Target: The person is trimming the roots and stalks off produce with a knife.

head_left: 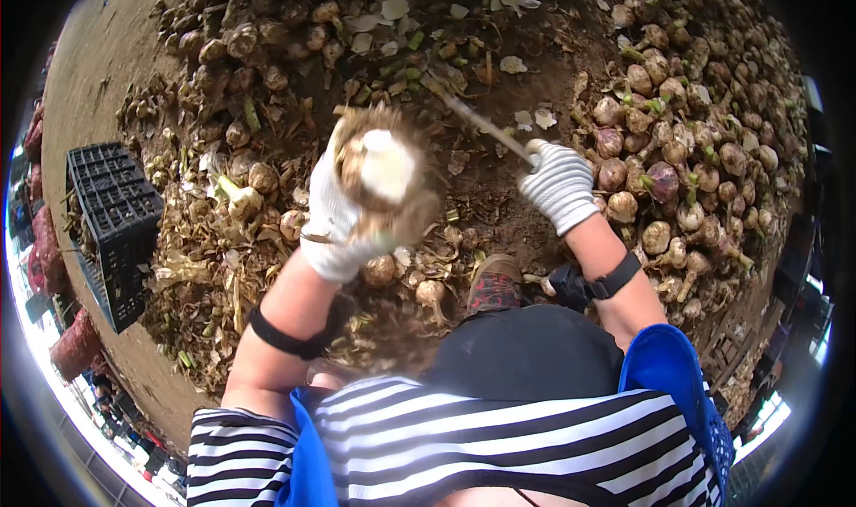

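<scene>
My left hand [334, 226], in a white knit glove, is closed around a garlic bulb [389, 166]. The bulb's pale, bare face points up, ringed by brown husk and roots, all smeared by motion. My right hand [562, 186], in a striped white glove, is wrapped around the handle end of a thin knife [486, 125]. Its narrow, blurred length reaches forward and left, apart from the bulb, over the littered ground. The handle is hidden in my fist.
A heap of garlic bulbs [695, 168] covers the right side. More bulbs with dry stalks [241, 52] lie far left, and cut scraps [214, 293] nearer. A black plastic crate [116, 213] stands left. My shoe [496, 284] is between the heaps. Red sacks [80, 351] lie beyond the crate.
</scene>
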Demonstrator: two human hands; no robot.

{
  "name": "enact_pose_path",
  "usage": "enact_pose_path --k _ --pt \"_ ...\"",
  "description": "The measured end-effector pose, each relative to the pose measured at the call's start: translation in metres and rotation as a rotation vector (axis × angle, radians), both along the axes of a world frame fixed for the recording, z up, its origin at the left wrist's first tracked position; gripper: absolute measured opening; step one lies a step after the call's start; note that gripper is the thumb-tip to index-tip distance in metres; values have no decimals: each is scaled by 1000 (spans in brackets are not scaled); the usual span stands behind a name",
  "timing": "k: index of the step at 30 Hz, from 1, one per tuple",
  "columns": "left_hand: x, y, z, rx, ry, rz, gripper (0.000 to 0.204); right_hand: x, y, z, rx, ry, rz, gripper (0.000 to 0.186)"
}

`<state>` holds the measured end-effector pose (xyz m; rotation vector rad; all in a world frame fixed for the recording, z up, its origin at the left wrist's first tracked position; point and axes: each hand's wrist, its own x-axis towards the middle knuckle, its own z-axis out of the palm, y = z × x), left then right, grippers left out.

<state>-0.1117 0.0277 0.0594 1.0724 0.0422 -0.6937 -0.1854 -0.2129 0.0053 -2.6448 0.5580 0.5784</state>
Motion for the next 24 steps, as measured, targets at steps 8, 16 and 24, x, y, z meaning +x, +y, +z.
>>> enact_pose_path --k 8,16,24 --pt "45 31 -41 105 -99 -14 72 -7 20 12 476 -148 -164 13" --pt "28 34 -37 6 246 -289 61 8 36 26 400 -172 72 13" --pt "19 23 -18 680 -636 -354 25 23 39 33 245 -22 230 21"
